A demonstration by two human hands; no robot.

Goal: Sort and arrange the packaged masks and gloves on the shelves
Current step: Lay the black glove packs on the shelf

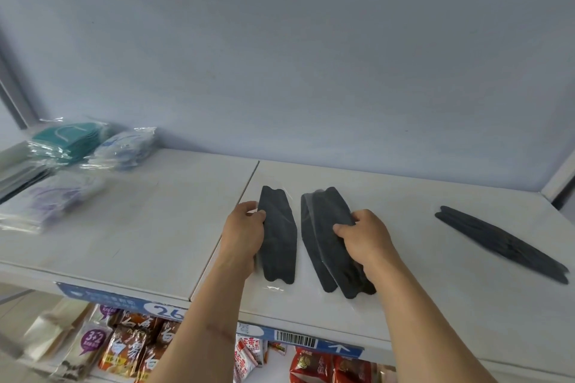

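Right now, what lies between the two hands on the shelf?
In the head view, two dark mask packs: left hand grips one, right hand grips overlapping ones; a bare shelf strip separates them.

Black masks (278, 236): matt dark cloth you see through clear, glossy plastic sleeves.
Shelf (155, 227): smooth, white, dull sheen under your hands.
Stacked packs (71, 143): shiny, crinkled clear plastic wrap.
Snack bags (130, 348): glossy printed foil.

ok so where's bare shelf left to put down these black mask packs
Two bare patches of the white shelf: between the pale mask packs on the left and the left hand, and between the right hand and the lone black mask pack. The back strip along the wall is bare too. The far left corner is crowded.
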